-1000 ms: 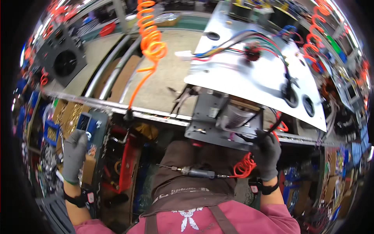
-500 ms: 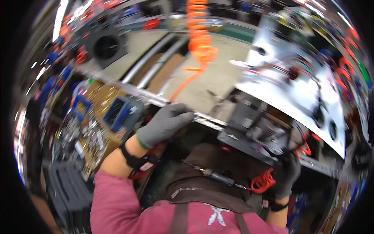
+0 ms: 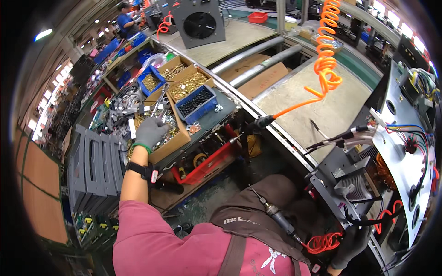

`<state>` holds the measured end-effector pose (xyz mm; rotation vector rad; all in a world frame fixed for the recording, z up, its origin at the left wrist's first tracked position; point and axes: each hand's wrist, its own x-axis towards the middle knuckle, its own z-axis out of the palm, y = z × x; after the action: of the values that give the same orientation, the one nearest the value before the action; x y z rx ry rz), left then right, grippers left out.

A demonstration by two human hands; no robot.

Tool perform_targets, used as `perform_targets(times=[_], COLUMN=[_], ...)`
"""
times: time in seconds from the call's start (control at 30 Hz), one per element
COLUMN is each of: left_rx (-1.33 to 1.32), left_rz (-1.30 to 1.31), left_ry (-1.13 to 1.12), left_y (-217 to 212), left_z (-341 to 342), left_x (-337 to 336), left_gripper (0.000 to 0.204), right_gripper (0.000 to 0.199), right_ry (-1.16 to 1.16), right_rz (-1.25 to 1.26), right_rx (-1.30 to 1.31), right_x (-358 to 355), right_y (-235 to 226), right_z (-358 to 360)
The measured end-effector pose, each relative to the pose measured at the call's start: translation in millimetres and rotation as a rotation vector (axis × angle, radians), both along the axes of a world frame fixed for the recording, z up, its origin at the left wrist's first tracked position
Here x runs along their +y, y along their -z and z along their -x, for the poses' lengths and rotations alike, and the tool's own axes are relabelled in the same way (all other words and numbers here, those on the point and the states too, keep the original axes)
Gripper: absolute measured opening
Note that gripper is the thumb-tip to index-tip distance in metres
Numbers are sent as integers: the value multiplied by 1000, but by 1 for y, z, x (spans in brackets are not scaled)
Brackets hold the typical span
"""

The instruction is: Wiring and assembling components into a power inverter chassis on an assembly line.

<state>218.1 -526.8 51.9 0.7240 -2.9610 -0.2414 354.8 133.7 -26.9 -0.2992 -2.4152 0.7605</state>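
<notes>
My left hand point(image 3: 151, 132), in a grey glove, is over a cardboard box point(image 3: 183, 137) of loose metal hardware. Its fingers curl down among the pieces, the tips hidden, so what they hold does not show. Low at the right, my gloved right hand point(image 3: 353, 244) closes around a black cable point(image 3: 366, 221) beside the grey metal chassis point(image 3: 329, 195). Wires and a finned metal part point(image 3: 352, 187) sit in that chassis. Across my lap lies a slim power screwdriver point(image 3: 280, 218) with a red coiled cord point(image 3: 324, 242), touched by neither hand.
Next to the box stand a blue bin point(image 3: 198, 105) of black screws and cardboard trays of brass fasteners point(image 3: 189, 85). An orange coiled hose point(image 3: 327, 69) hangs over the bench. Metal rollers point(image 3: 267, 64) cross it. A white panel point(image 3: 400, 156) with wires rises at right. Grey plastic parts point(image 3: 92, 170) stack at left.
My left hand has moved left from the bench edge to the hardware box. My view has swung left, and the chassis now appears farther right. My right hand stays by the chassis and cable.
</notes>
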Motion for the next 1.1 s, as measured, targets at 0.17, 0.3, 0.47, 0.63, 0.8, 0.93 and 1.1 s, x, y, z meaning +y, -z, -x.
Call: perform_targets(times=[0.17,0.3,0.47,0.63,0.8,0.93,1.1], left_rx=[321,444,83,-725,-589,-13,-119], left_rz=[-128,-761,-937,-1672,-1815,-1097,-1483], left_ry=[116,295,806,800,894,1490,1172], left_y=[-7,-35,-47,-48,-24,-11,-3], left_z=[3,25,27,27,33,36,30], left_x=[8,99,276,389,425,413,396], left_gripper=[37,19,11,16,30,33,30], right_gripper=[37,28,28,25,27,28,25], right_ry=[35,54,59,42,44,2,-3], right_rz=[-80,-178,-228,-362,-404,-346,-328], right_rx=[54,-13,-83,-54,61,41,105], right_x=[-10,-15,-25,-27,-22,-17,-18], right_y=[-9,-30,-55,-68,-67,-65,-67], right_z=[2,2,3,4,7,15,21])
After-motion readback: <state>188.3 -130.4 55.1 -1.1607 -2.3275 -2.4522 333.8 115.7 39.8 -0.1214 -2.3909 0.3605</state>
